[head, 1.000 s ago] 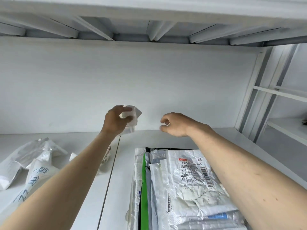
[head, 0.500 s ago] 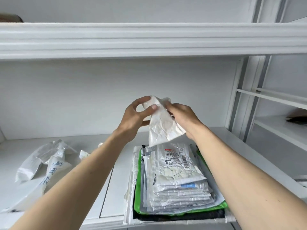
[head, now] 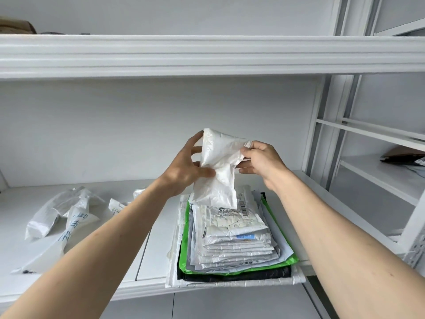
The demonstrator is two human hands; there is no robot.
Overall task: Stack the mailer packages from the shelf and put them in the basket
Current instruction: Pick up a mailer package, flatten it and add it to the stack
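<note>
Stack sits at the shelf front edge, slightly overhanging. Just above it a crumpled white mailer is held: pinched by left hand at its side, by right hand at the top corner. Should be flattened first, then laid square on top. Loose mailers remain far left.

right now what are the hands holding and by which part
Both hold one crumpled white mailer above the stack: the left hand grips its left edge, the right hand pinches its upper right corner.
</note>
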